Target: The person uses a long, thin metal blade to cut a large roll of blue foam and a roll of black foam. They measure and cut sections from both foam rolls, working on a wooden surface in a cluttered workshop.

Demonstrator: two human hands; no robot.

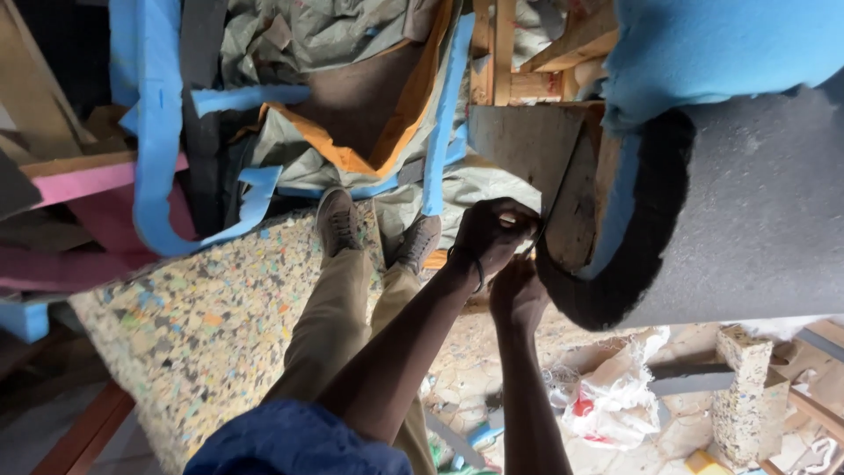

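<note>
Grey foam padding (756, 229) with black edge, curved over wooden frame panel (576, 207), blue foam layer (703, 48) lying on top.

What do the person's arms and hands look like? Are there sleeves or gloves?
No gloves: the left hand and right hand are bare. The forearms are bare too, with no sleeves reaching them. A thin dark band circles the left wrist. Lower down is dark blue clothing.

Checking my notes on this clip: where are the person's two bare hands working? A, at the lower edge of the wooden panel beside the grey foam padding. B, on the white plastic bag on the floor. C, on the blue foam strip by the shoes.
A: both the left hand and the right hand sit at the lower edge of the wooden panel, beside the grey foam padding.
</note>
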